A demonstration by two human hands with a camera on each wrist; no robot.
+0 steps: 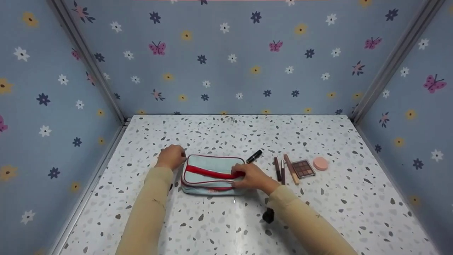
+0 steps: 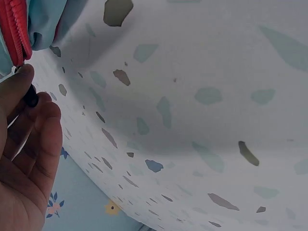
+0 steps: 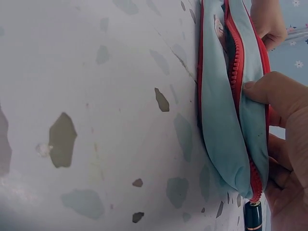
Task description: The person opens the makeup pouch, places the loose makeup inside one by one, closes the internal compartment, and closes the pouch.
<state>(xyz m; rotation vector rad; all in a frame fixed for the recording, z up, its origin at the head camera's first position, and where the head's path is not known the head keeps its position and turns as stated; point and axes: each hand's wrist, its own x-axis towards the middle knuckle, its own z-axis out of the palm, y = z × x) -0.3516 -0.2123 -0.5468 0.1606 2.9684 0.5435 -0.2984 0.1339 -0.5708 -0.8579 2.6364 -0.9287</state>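
A light blue zip pouch [image 1: 212,161] with red piping and a red strap [image 1: 208,172] lies on the speckled tabletop. At its left end my left hand [image 1: 171,156] pinches a dark zipper pull [image 2: 31,97] between thumb and fingers, beside the end of the red zipper [image 2: 18,36]. My right hand [image 1: 249,175] grips the pouch's right part. Its thumb presses the pouch's upper side near the zipper teeth, and the other fingers are behind, partly hidden. A dark gap shows between the zipper's two edges in the right wrist view.
A black tube [image 1: 254,156] with a gold ring lies by the pouch's right end. Farther right are slim dark sticks [image 1: 277,169], a tan stick [image 1: 291,170], an eyeshadow palette [image 1: 303,168] and a round pink compact [image 1: 320,163]. Patterned panels [image 1: 226,71] enclose the table's back and sides.
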